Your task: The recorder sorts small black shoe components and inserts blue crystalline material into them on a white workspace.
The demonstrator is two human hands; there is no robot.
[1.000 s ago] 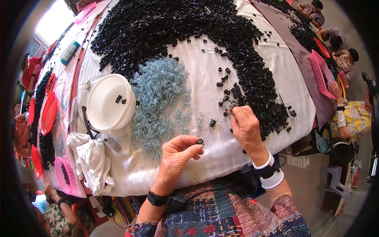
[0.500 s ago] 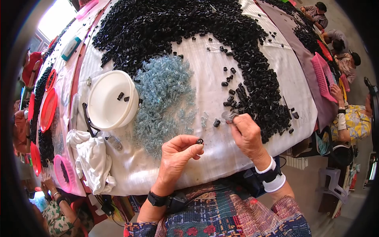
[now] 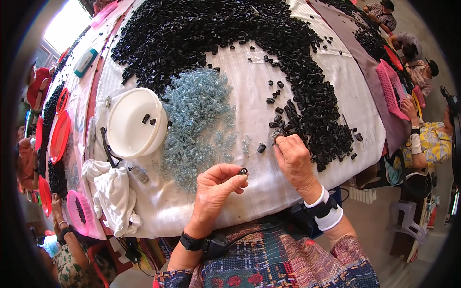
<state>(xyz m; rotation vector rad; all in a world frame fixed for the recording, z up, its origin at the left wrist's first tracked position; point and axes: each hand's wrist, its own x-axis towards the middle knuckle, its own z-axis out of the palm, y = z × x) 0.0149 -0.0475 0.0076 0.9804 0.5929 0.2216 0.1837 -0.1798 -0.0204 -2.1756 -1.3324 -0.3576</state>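
Note:
Between the thumb and forefinger of my left hand [image 3: 215,188] is a small black cylindrical plastic part [image 3: 243,171], its round open end up. My right hand [image 3: 295,161] is closed in a pinch at the near edge of a band of similar black parts [image 3: 319,115]. A small greyish thing [image 3: 275,136] shows at its fingertips; I cannot make out what it is. One loose black part [image 3: 261,148] lies on the cloth between my hands. Beyond my left hand spreads a heap of small pale-blue coil springs [image 3: 197,115].
A white bowl [image 3: 117,127] with two black parts inside stands left of the springs. Nearer lie a crumpled white cloth [image 3: 113,197] and a clear plastic piece [image 3: 139,174]. A black heap [image 3: 192,33] covers the far table. People sit at tables on both sides, with pink baskets [image 3: 390,89].
My right hand has moved slightly left and away from me, its fingertips now beside the black parts. The left hand keeps its pinch in the same place.

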